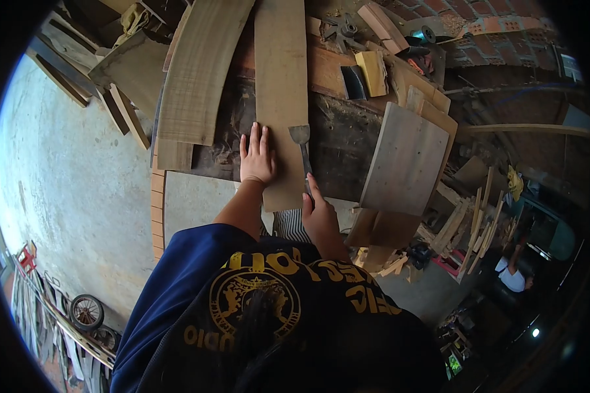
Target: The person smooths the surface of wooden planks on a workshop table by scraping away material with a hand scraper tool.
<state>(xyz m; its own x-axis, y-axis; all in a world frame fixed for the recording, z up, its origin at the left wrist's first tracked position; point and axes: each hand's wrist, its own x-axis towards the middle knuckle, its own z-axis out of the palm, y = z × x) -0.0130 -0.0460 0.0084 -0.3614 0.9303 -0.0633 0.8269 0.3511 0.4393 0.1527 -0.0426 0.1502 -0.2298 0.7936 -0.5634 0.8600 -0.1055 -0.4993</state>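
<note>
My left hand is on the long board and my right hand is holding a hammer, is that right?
Not quite: the tool is not a hammer. The head view shows the right hand holding a flat-bladed scraper. The rest holds: the left hand is on the long board.

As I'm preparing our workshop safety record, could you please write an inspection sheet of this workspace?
Surface: dark, stained bench top, partly covered by boards.
Job's things: long narrow board under the hands; scraper with its blade over the board's right edge.
Clutter: wide plank on the left, pale board on the right, yellow block beyond.
Hands: left hand flat on the long narrow board; right hand gripping the scraper's handle.
Cables: nothing seen for certain.
Surroundings: concrete floor, brickwork, wheel, another person at far right.
</note>
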